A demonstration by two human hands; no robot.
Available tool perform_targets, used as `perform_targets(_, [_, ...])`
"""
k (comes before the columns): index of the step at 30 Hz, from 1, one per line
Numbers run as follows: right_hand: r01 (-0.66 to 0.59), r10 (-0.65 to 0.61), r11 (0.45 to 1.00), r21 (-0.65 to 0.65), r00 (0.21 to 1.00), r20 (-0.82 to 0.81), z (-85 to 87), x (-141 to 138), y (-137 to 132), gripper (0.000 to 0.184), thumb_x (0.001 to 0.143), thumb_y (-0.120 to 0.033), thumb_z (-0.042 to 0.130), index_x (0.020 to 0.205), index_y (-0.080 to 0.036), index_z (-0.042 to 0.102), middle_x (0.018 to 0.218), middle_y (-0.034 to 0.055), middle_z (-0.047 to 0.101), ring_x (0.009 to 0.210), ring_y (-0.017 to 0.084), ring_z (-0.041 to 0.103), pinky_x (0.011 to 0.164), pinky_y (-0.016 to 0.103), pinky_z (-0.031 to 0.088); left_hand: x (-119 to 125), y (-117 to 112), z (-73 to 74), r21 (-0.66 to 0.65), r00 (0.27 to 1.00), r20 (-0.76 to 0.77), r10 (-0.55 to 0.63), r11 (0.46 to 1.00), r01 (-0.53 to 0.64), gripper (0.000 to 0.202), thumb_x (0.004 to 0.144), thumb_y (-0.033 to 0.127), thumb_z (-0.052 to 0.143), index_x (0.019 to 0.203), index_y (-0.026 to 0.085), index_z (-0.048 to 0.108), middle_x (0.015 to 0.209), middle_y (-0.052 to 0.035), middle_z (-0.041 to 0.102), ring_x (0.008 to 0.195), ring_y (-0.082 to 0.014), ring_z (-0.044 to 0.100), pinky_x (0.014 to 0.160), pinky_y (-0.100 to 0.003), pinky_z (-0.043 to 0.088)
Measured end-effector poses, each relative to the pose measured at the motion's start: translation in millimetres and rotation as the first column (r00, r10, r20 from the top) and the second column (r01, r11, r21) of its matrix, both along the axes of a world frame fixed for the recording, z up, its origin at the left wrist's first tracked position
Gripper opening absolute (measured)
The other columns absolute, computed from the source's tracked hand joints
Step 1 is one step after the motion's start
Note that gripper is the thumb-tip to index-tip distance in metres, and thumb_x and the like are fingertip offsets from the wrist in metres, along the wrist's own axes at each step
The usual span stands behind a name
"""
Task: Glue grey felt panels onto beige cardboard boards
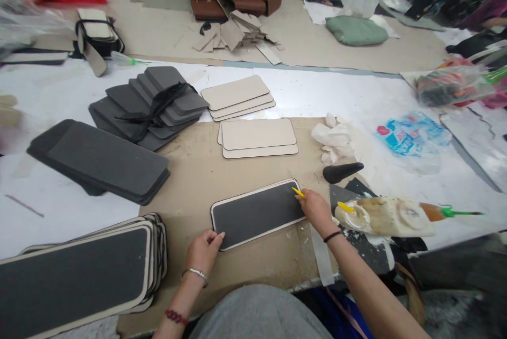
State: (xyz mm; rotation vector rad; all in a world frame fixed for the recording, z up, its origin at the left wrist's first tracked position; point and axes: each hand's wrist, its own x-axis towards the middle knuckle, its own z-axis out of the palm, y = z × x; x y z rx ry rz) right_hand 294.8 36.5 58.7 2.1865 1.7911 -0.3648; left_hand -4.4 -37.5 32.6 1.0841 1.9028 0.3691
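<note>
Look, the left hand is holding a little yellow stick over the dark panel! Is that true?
Not quite: the head view shows the little yellow stick in the right hand, not the left hand. It is over the dark panel, as you said.

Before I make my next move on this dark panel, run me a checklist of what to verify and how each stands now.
1. Left hand at the dark panel: ok, at its left edge.
2. Yellow stick in the right hand: ok, tip over the far right corner.
3. Whole panel edge visible: not ok, the right hand covers part of the right end.
4. Panel stuck to its backing: cannot tell from above.
5. Stacked panels apart from this one: ok, separate at lower left.
6. Second yellow stick off the panel: ok, right of it.
</note>
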Motion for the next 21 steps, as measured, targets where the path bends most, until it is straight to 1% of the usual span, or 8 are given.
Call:
perform_targets(2, [0.029, -0.029, 0.999, -0.02, 1.0, -0.009, -0.8, 0.3, 1.6, 0.02, 0.089, -0.031, 0.044, 0.093, -0.018, 0.059, 0.09, 0.0072, 0.065, 0.084, 0.018, 0.059, 0.063, 0.025, 0.036, 0.2, 0.8, 0.6, -0.008, 1.0, 0.008, 0.006, 1.0, -0.006, 0.034, 0.059, 0.051, 0.05, 0.044, 0.021, 0.045, 0.04, 0.0041, 0.041, 0.046, -0.0124, 0.039, 0.048, -0.025, 0.028])
perform_targets(5, [0.039, -0.041, 0.998, -0.047, 0.999, -0.028, -2.1, 1.7, 3.5, 0.021, 0.089, -0.031, 0.044, 0.095, -0.018, 0.059, 0.09, 0.0081, 0.065, 0.084, 0.019, 0.06, 0.062, 0.025, 0.036, 1.0, 1.3, 0.7, -0.028, 1.0, 0.004, 0.019, 0.999, -0.019, 0.033, 0.06, 0.05, 0.051, 0.046, 0.02, 0.046, 0.041, 0.004, 0.043, 0.047, -0.0125, 0.04, 0.049, -0.025, 0.028])
perform_targets(11, [0.042, -0.046, 0.994, -0.1, 0.998, -0.043, -3.4, 4.7, 7.2, 0.025, 0.089, -0.032, 0.042, 0.1, -0.018, 0.058, 0.092, 0.0107, 0.065, 0.085, 0.021, 0.061, 0.063, 0.026, 0.037, 3.3, 3.0, 4.0, -0.06, 1.0, -0.02, 0.021, 0.998, -0.022, 0.028, 0.063, 0.042, 0.052, 0.047, 0.02, 0.047, 0.044, 0.0032, 0.046, 0.049, -0.0127, 0.042, 0.052, -0.025, 0.029])
perform_targets(15, [0.042, -0.049, 0.991, -0.126, 0.998, -0.046, -2.9, 4.4, 8.7, 0.027, 0.089, -0.033, 0.041, 0.102, -0.017, 0.058, 0.093, 0.0114, 0.065, 0.086, 0.022, 0.061, 0.061, 0.027, 0.037, 3.6, 3.4, 5.3, -0.055, 0.999, -0.035, 0.033, 0.998, -0.035, 0.028, 0.063, 0.04, 0.053, 0.045, 0.02, 0.045, 0.044, 0.0038, 0.044, 0.049, -0.0123, 0.042, 0.052, -0.025, 0.028])
perform_targets(21, [0.044, -0.049, 0.989, -0.138, 0.998, -0.029, -1.5, 2.7, 8.0, 0.027, 0.09, -0.035, 0.039, 0.101, -0.018, 0.057, 0.095, 0.0109, 0.065, 0.087, 0.023, 0.061, 0.061, 0.027, 0.037, 3.0, 3.0, 4.1, -0.039, 0.999, -0.032, 0.029, 0.999, -0.03, 0.029, 0.064, 0.04, 0.053, 0.044, 0.019, 0.046, 0.044, 0.0033, 0.046, 0.048, -0.0119, 0.042, 0.051, -0.025, 0.028])
